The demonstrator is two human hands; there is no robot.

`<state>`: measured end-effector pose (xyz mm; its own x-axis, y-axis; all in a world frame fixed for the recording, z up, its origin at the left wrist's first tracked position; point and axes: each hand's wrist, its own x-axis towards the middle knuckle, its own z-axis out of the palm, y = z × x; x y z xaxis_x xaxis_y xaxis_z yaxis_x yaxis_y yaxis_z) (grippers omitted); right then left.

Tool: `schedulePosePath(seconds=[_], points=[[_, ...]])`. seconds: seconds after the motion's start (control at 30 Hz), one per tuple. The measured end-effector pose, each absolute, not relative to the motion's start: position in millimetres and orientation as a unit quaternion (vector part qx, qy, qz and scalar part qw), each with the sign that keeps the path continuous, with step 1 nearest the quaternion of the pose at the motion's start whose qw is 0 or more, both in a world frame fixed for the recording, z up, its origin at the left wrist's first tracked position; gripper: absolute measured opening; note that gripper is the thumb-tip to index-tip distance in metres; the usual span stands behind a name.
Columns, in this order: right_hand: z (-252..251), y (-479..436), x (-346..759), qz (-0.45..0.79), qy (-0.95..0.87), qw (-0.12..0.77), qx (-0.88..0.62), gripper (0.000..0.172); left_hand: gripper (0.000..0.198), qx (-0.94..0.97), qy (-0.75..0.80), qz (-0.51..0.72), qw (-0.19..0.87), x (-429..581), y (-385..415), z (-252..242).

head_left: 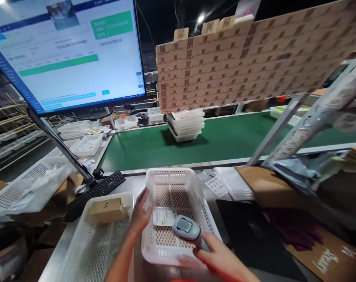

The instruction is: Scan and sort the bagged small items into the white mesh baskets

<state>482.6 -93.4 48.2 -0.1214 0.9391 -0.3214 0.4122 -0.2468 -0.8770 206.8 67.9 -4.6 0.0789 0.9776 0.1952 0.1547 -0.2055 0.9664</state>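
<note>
My right hand (pixel 217 256) grips a grey handheld barcode scanner (pixel 186 228), its head aimed over a white perforated basket (pixel 172 180). A white paper slip (pixel 164 216) lies on the basket's floor under the scanner. My left hand (pixel 140 214) rests on the basket's left rim, fingers curled over the edge. To the left stands a second white basket (pixel 91 244) holding a small brown cardboard box (pixel 107 210).
A black keyboard (pixel 96 192) and a monitor (pixel 66 51) stand at the left. Behind runs a green conveyor belt (pixel 225 137) with stacked white trays (pixel 185 125). A rack of flat cartons (pixel 254 58) hangs above. Cardboard (pixel 266 184) and a black mat (pixel 254 235) lie to the right.
</note>
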Motion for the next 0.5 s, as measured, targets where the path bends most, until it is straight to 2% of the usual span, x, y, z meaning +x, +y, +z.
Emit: schedulePosePath(seconds=[0.07, 0.13, 0.27, 0.37, 0.5], points=[[38, -93, 488, 0.505, -0.537, 0.270, -0.619, 0.044, 0.072, 0.635, 0.504, 0.468, 0.350, 159, 86, 6], [30, -91, 491, 0.501, -0.530, 0.280, -0.624, 0.040, 0.068, 0.642, 0.554, 0.436, 0.302, 110, 98, 10], [33, -92, 490, 0.492, -0.556, 0.306, -0.595, 0.034, 0.060, 0.616, 0.630, 0.400, 0.252, 42, 95, 9], [42, -93, 480, 0.516, -0.579, 0.312, -0.549, 0.034, 0.064, 0.573, 0.654, 0.436, 0.232, 27, 81, 20], [50, -89, 455, 0.538, -0.571, 0.362, -0.503, 0.024, 0.069, 0.465, 0.656, 0.541, 0.247, 53, 65, 41]])
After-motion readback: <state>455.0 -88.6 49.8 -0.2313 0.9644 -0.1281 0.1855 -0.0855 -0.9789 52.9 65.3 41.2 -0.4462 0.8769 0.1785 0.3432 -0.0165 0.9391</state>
